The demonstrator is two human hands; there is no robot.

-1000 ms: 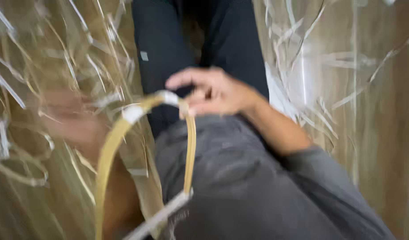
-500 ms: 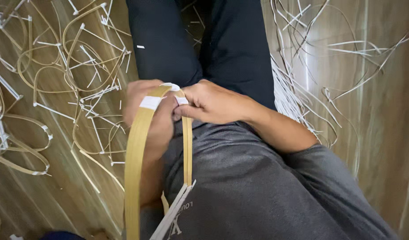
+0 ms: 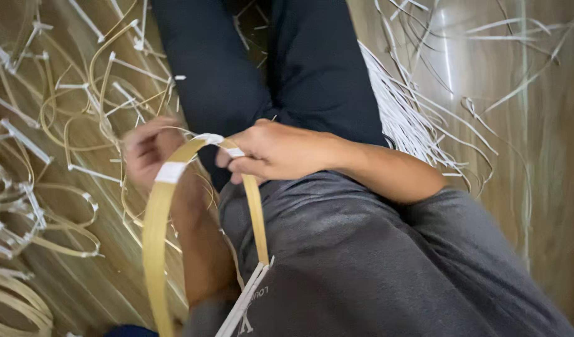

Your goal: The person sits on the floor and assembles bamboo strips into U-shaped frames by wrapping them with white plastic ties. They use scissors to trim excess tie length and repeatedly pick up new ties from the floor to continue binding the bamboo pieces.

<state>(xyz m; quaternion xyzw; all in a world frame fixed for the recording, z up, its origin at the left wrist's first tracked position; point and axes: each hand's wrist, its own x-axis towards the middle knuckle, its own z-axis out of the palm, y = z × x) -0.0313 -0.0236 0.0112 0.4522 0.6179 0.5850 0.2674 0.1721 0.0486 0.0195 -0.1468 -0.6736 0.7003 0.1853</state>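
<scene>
Gripping: right hand [image 3: 271, 151] pinches the top of a bent bamboo strip loop [image 3: 156, 218] at its white tape wrap [image 3: 171, 172]; left hand [image 3: 151, 150], blurred, closes on the loop's other side. Loop held above the lap; loose strips [image 3: 62, 143] litter the wooden floor [image 3: 549, 156].
</scene>
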